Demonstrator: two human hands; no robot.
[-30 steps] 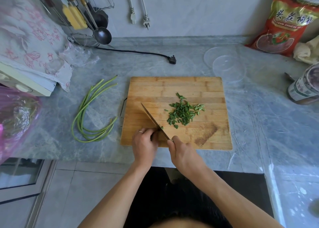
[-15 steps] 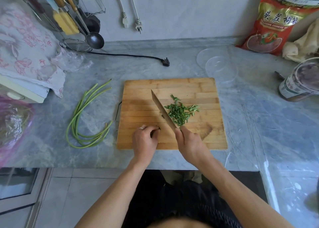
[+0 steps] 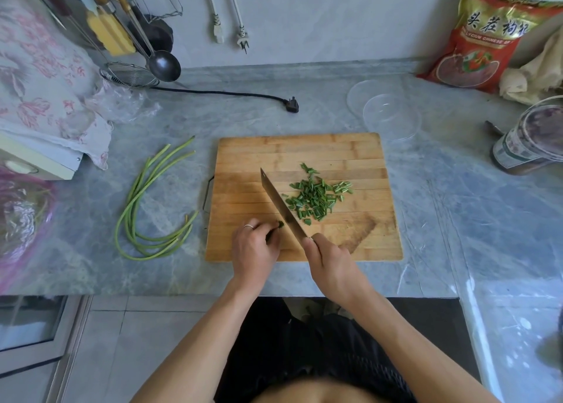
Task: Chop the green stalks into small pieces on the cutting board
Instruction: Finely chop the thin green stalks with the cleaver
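Since the earlier frame the cleaver [image 3: 281,209] has shifted left to the stub [image 3: 279,225] pinched by the left hand [image 3: 255,251]; the right hand [image 3: 330,264] grips its handle. Chopped pieces [image 3: 316,200] lie on the cutting board [image 3: 304,146]; whole garlic scapes [image 3: 143,207] wait on the counter [image 3: 457,207].

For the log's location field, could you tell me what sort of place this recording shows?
Most likely a home kitchen: a wooden cutting board sits on a grey stone counter, a ladle hangs with other utensils by the wall, and the right hand holds a knife beside chopped greens.
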